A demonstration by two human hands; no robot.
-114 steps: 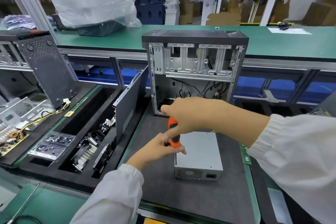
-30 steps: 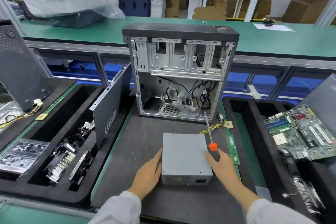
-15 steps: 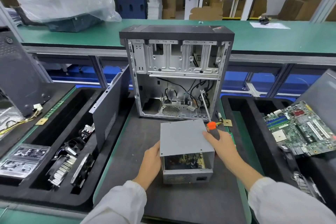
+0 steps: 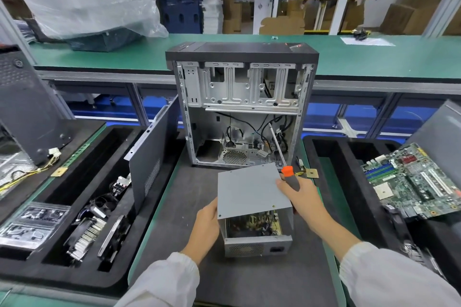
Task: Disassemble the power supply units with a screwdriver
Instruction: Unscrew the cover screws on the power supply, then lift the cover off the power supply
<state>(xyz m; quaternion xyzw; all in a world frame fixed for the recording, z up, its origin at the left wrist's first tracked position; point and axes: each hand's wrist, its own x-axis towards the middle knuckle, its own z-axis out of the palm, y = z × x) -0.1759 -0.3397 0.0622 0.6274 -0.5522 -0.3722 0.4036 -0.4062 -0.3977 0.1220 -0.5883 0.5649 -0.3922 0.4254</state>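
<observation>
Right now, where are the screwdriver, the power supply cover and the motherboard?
screwdriver (image 4: pixel 289 175): head view, orange-and-grey handle.
power supply cover (image 4: pixel 249 189): head view, flat grey top.
motherboard (image 4: pixel 411 179): head view, middle of green board.

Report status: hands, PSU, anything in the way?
Left hand and right hand grip the cover; right also holds the screwdriver. Cover lifted off the PSU base, board exposed. Nothing in the way.

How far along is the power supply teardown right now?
Done: the grey cover is loose and raised, exposing the circuit board. In hand: left hand and right hand lift that cover, the right also holding the screwdriver. Left: setting the cover aside, removing the board from the base.
</observation>
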